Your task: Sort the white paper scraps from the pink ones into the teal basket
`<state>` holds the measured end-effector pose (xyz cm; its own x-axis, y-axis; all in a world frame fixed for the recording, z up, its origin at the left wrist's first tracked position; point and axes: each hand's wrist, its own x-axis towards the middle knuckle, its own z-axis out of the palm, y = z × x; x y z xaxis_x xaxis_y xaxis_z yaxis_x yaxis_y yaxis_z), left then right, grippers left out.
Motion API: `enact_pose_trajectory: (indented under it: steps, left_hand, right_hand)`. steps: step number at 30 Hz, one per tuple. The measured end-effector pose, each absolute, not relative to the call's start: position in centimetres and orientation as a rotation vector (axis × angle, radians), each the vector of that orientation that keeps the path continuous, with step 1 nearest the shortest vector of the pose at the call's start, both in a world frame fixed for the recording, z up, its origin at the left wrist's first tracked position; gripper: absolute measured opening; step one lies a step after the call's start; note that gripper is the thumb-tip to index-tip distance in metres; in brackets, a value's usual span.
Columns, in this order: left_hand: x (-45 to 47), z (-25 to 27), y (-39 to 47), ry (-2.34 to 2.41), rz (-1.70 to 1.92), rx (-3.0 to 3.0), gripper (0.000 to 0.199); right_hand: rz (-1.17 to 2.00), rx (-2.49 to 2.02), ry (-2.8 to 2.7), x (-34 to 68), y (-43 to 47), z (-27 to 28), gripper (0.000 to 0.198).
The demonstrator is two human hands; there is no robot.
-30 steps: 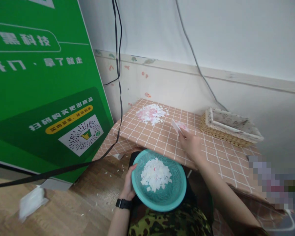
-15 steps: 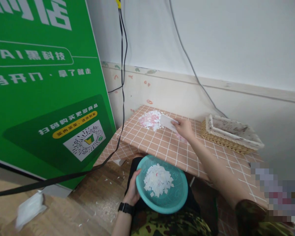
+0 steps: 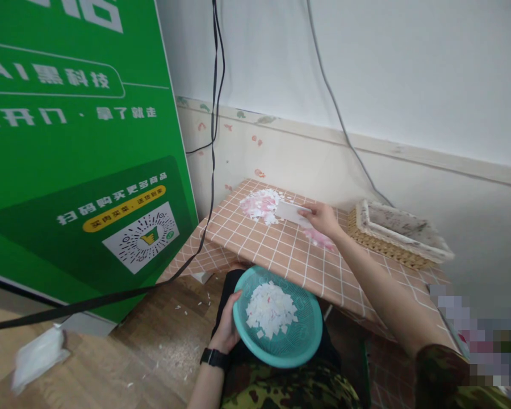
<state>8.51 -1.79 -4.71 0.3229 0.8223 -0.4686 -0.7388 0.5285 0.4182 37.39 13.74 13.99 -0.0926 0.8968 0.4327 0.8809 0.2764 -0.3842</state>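
Holding card (image 3: 290, 212) against scraps (image 3: 260, 204), basket (image 3: 306, 346) below.

A lined wicker basket (image 3: 402, 234) stood just right of the outstretched right hand, near the table's back edge against the wall. A grey cable (image 3: 336, 113) ran down the white wall above that hand toward the basket. Well left of both hands leaned a green advertising board (image 3: 76, 147) bearing a QR code (image 3: 141, 237), with black cables (image 3: 213, 102) hanging beside it. On the wooden floor (image 3: 123, 358), far left of the left hand, lay a blurred white packet (image 3: 36, 358).
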Motion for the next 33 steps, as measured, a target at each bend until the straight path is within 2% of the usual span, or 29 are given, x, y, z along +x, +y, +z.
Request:
enact_pose_trajectory:
  steps: [4,13,33]
  left_hand:
    - [8.5,-4.4,-1.8,0.703,1.034,0.143,0.018]
    - [8.5,-4.1,-1.9,0.681,0.986,0.129,0.024]
    - [8.4,-4.0,-2.0,0.683,1.019,0.112,0.019]
  right_hand:
    - [0.119,-1.599,-1.928,38.4,13.2,14.5,0.034]
    - [0.051,-1.718,-1.831,39.4,13.1,13.9,0.036]
    - [0.414,-1.543,-1.859,38.1,11.5,14.3,0.038]
